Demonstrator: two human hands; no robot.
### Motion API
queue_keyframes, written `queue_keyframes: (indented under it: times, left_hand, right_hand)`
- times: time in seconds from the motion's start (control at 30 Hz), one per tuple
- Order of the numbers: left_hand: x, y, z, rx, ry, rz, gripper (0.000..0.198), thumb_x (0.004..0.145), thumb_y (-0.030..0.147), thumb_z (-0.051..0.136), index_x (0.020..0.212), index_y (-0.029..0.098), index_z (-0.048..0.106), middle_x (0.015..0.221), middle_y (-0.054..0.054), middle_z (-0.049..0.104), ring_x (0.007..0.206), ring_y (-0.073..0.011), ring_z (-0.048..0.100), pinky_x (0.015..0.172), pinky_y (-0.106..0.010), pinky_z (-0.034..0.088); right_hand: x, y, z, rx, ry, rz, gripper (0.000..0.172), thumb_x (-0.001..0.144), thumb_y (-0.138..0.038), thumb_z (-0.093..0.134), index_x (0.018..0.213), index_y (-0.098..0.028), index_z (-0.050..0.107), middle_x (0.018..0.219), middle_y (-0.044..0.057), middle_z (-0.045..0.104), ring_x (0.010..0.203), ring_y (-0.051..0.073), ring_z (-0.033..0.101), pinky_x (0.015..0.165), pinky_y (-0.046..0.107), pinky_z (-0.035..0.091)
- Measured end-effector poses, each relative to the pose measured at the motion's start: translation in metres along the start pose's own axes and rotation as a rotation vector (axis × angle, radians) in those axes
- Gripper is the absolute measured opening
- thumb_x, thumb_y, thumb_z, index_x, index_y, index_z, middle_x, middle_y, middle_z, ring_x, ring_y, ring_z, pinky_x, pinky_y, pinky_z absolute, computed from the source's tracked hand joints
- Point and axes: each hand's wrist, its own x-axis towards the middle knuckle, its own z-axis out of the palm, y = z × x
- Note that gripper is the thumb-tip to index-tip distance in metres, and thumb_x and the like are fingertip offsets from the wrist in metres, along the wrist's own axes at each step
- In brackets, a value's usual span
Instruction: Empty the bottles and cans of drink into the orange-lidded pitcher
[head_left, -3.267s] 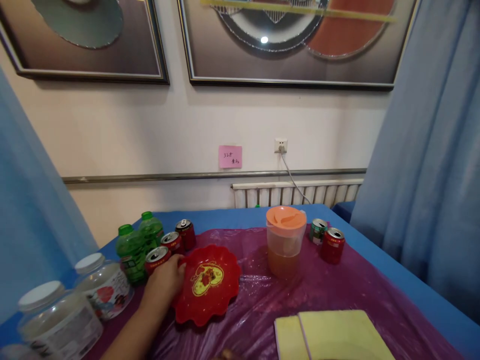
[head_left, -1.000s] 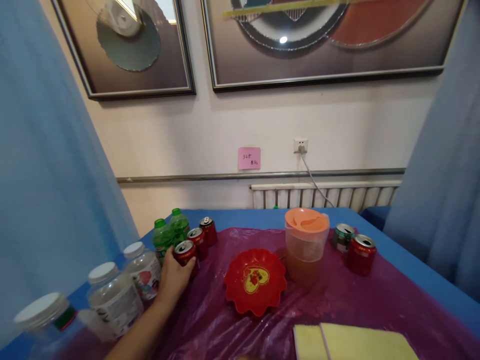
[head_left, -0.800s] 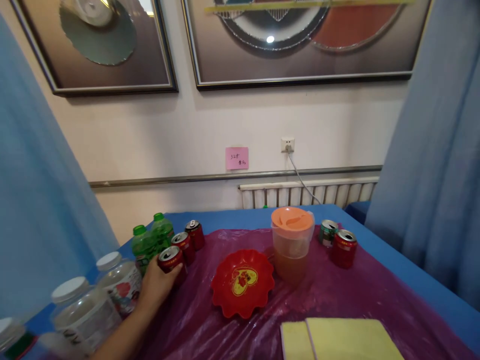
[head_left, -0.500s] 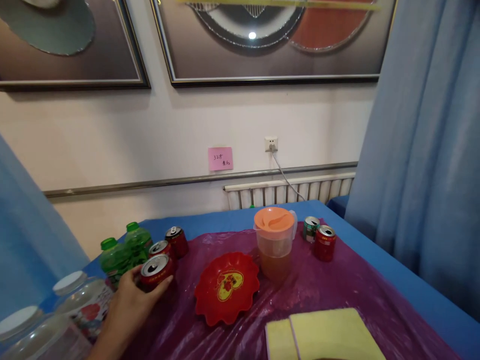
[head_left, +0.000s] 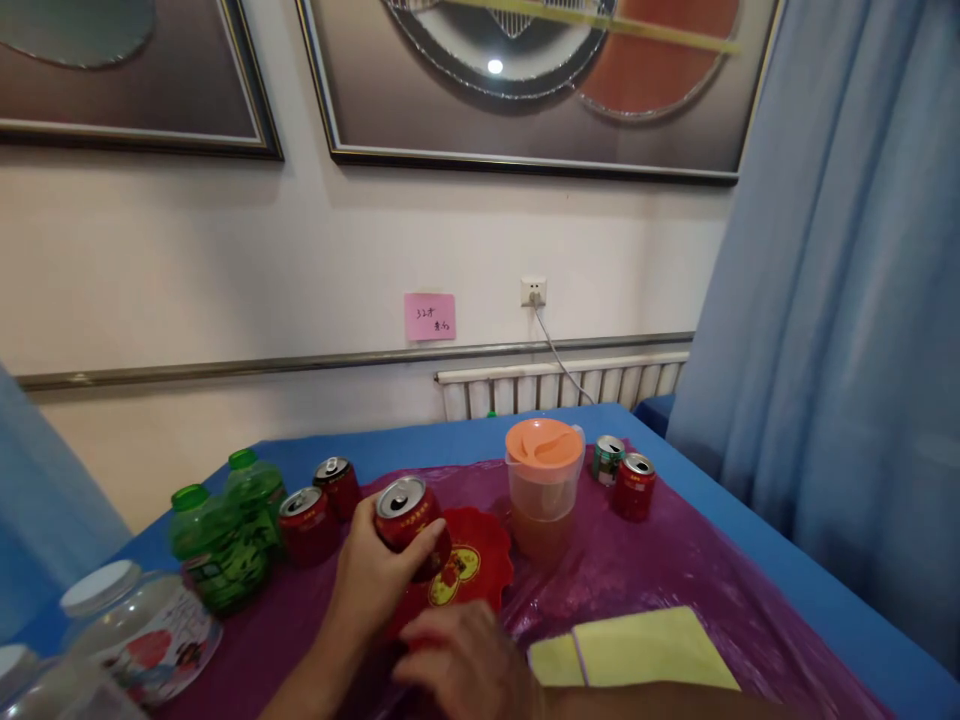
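My left hand is wrapped round a red drink can, held upright with its opened top up, over the left part of a red scalloped plate. My right hand, blurred, reaches in from the right across the plate's near edge. Its fingers point left and look apart, with nothing visible in them; whether they touch the plate is unclear. Two more red cans, one nearer and one farther, stand left of the held can. The two hands partly cover the plate.
Green bottles and clear jars with white lids line the left side. An orange-lidded pitcher stands behind the plate. Farther right are a green can and a red one. A folded yellow cloth lies near the front.
My left hand has carried the red can from beside the other cans rightward to over the plate. My right hand has come into view from the right.
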Motion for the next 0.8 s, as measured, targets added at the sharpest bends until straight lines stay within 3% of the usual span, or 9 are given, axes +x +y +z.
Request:
queue_keyframes:
  times: [0.1, 0.23, 0.43, 0.63, 0.8]
  left_hand:
    - [-0.001, -0.003, 0.009, -0.041, -0.041, 0.052, 0.065, 0.061, 0.057, 0.075, 0.111, 0.02, 0.057, 0.103, -0.009, 0.074, 0.095, -0.032, 0.072, 0.086, -0.041, 0.057]
    - [-0.004, -0.015, 0.019, -0.07, -0.099, 0.039, 0.062, 0.062, 0.054, 0.076, 0.11, 0.02, 0.057, 0.1, -0.008, 0.075, 0.093, -0.0326, 0.073, 0.081, -0.041, 0.058]
    - [-0.007, -0.035, 0.027, -0.132, -0.204, 0.037, 0.066, 0.063, 0.049, 0.076, 0.117, 0.019, 0.052, 0.113, -0.013, 0.073, 0.105, -0.0336, 0.07, 0.093, -0.045, 0.056]
    - [-0.01, -0.072, 0.035, -0.266, -0.333, 0.162, 0.073, 0.079, 0.05, 0.064, 0.141, 0.018, 0.043, 0.139, -0.015, 0.062, 0.13, -0.0309, 0.059, 0.111, -0.042, 0.047]
    - [-0.006, -0.089, 0.038, -0.327, -0.397, 0.198, 0.068, 0.082, 0.043, 0.061, 0.143, 0.017, 0.045, 0.148, -0.016, 0.055, 0.137, -0.0314, 0.052, 0.116, -0.046, 0.041]
  right_hand:
    - [0.016, 0.01, -0.024, -0.066, 0.214, 0.237, 0.061, 0.079, -0.02, 0.065, 0.136, -0.02, 0.045, 0.139, 0.015, 0.054, 0.129, 0.027, 0.054, 0.106, 0.045, 0.047]
    - [0.034, 0.028, -0.013, -0.126, 0.268, 0.457, 0.077, 0.069, -0.013, 0.066, 0.141, -0.02, 0.039, 0.14, 0.016, 0.053, 0.131, 0.03, 0.051, 0.11, 0.05, 0.045]
    - [0.045, 0.046, 0.025, -0.098, 0.269, 0.528, 0.074, 0.069, -0.01, 0.061, 0.14, -0.017, 0.042, 0.131, 0.014, 0.062, 0.119, 0.03, 0.061, 0.103, 0.049, 0.048]
    - [0.043, 0.056, 0.026, 0.012, 0.28, 0.561, 0.066, 0.073, -0.013, 0.062, 0.137, -0.016, 0.044, 0.125, 0.014, 0.066, 0.111, 0.028, 0.064, 0.096, 0.044, 0.052]
    - [0.034, 0.061, 0.021, 0.093, 0.296, 0.537, 0.07, 0.07, -0.014, 0.066, 0.137, -0.018, 0.043, 0.126, 0.013, 0.065, 0.115, 0.027, 0.063, 0.1, 0.043, 0.051]
